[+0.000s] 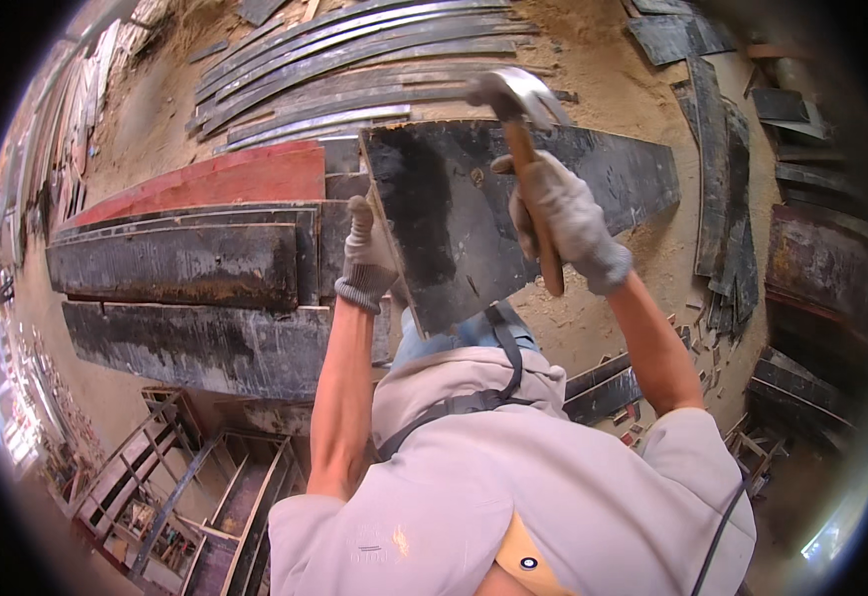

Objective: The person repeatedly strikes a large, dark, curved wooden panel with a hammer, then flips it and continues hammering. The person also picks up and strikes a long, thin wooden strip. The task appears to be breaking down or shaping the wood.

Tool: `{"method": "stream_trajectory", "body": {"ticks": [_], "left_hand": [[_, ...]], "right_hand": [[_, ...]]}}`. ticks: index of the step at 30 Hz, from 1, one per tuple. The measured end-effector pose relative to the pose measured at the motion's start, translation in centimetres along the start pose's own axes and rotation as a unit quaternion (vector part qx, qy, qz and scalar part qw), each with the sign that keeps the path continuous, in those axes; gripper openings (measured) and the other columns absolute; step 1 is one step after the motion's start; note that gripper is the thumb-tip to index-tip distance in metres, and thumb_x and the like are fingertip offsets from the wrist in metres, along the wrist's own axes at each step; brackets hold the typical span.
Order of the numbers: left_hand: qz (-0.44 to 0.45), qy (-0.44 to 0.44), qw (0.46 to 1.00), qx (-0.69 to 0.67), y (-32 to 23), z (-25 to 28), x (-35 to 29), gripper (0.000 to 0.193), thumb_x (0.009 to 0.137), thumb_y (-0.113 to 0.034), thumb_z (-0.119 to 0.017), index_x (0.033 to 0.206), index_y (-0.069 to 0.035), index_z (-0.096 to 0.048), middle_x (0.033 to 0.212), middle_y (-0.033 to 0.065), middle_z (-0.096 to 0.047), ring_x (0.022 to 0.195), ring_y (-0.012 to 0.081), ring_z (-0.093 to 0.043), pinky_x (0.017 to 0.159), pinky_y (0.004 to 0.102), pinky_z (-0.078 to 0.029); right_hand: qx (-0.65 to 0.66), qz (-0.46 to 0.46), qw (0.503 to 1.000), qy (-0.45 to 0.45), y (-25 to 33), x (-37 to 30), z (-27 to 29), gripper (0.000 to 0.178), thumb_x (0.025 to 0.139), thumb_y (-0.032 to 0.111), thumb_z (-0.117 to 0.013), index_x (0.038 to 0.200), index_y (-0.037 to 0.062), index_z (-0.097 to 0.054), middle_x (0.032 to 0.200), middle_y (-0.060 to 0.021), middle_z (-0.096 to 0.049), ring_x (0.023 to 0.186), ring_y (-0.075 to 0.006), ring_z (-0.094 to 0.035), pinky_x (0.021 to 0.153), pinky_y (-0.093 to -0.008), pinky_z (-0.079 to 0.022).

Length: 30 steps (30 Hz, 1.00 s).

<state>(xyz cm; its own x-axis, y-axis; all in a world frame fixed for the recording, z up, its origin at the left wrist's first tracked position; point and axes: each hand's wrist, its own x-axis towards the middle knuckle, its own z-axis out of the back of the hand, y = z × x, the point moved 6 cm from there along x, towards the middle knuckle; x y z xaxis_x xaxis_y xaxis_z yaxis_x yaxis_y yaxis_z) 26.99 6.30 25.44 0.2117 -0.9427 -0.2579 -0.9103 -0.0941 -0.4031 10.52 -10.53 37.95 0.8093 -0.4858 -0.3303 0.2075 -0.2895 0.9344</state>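
Head view, looking down at a person at work on sandy ground. The right hand [565, 221], in a grey knit glove, was clenched around the wooden handle of a hammer [525, 129], whose metal head stood raised at about 12 o'clock from that hand, above the upper edge of a black panel [454, 228]. The panel, a dark board with worn, scratched facing, was tilted up on edge just in front of the person's knees, and a small nail or hole showed near its top at roughly 10 o'clock from the right hand. The left hand [367, 256], gloved alike, grasped the panel's left edge, fingers wrapped over it, at about 9 o'clock from the right hand. At 9 o'clock from the left hand lay a stack of long dark boards [175, 263], with a red board [225, 179] just beyond them toward 10 o'clock. Curved dark strips [354, 60] lay side by side on the sand at 12 o'clock, well beyond the panel. More dark offcuts [727, 228] were piled at 3 o'clock, apart from the hammer hand. A wooden frame structure [185, 487] stood at 7 o'clock, beside the person's left elbow. The person wore a pale short-sleeved shirt [513, 487] crossed by a dark strap.
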Motion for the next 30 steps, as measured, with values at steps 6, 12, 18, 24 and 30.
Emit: {"method": "stream_trajectory", "body": {"ticks": [6, 12, 18, 24, 30], "left_hand": [[-0.036, 0.064, 0.99, -0.122, -0.4, -2.5, 1.4, 0.069, 0.1, -0.05, -0.068, 0.148, -0.003, -0.053, 0.146, 0.0134, -0.062, 0.136, 0.0301, -0.058, 0.116, 0.0472, -0.047], [0.05, -0.068, 0.993, 0.085, 3.0, -0.5, -0.5, 0.052, 0.099, -0.041, -0.074, 0.133, -0.002, -0.067, 0.124, 0.0127, -0.074, 0.11, 0.0271, -0.074, 0.094, 0.0439, -0.063], [-0.033, -0.159, 0.98, 0.115, 4.1, -2.0, -2.0, 0.033, 0.1, -0.03, -0.075, 0.113, 0.0, -0.074, 0.103, 0.0108, -0.078, 0.085, 0.0217, -0.077, 0.075, 0.0352, -0.066], [0.005, -0.128, 0.99, 0.066, 5.2, -5.9, -3.2, 0.025, 0.097, -0.013, -0.074, 0.116, 0.004, -0.074, 0.104, 0.0129, -0.078, 0.088, 0.0246, -0.078, 0.08, 0.0371, -0.066], [-0.043, -0.206, 0.964, 0.164, 4.3, -5.3, -2.5, 0.018, 0.096, -0.008, -0.073, 0.108, 0.006, -0.076, 0.099, 0.0161, -0.079, 0.082, 0.0274, -0.078, 0.077, 0.0385, -0.068]], "right_hand": [[-0.098, -0.178, 0.972, -0.119, -2.7, -8.3, 3.8, 0.047, 0.104, 0.053, -0.062, 0.113, 0.0068, -0.058, 0.066, 0.0001, -0.059, 0.045, -0.0096, -0.053, 0.04, -0.0266, -0.043], [-0.255, -0.223, 0.936, -0.095, -4.3, -12.6, 0.8, 0.039, 0.098, 0.029, -0.071, 0.119, -0.0003, -0.055, 0.08, -0.0122, -0.069, 0.058, -0.0164, -0.068, 0.052, -0.0343, -0.055], [-0.472, -0.148, 0.869, -0.015, -4.2, -10.8, -1.1, 0.04, 0.096, 0.032, -0.07, 0.112, -0.0011, -0.053, 0.098, -0.029, -0.07, 0.091, -0.0436, -0.073, 0.078, -0.0492, -0.057], [-0.493, -0.211, 0.842, 0.059, -2.7, -12.2, -1.0, 0.042, 0.099, 0.031, -0.064, 0.12, -0.003, -0.049, 0.106, -0.0334, -0.07, 0.104, -0.0503, -0.069, 0.089, -0.0534, -0.054], [-0.436, -0.151, 0.886, 0.037, -1.1, -13.3, 0.3, 0.043, 0.099, 0.029, -0.064, 0.121, -0.0057, -0.051, 0.107, -0.0329, -0.07, 0.103, -0.0471, -0.071, 0.087, -0.0522, -0.057]]}}
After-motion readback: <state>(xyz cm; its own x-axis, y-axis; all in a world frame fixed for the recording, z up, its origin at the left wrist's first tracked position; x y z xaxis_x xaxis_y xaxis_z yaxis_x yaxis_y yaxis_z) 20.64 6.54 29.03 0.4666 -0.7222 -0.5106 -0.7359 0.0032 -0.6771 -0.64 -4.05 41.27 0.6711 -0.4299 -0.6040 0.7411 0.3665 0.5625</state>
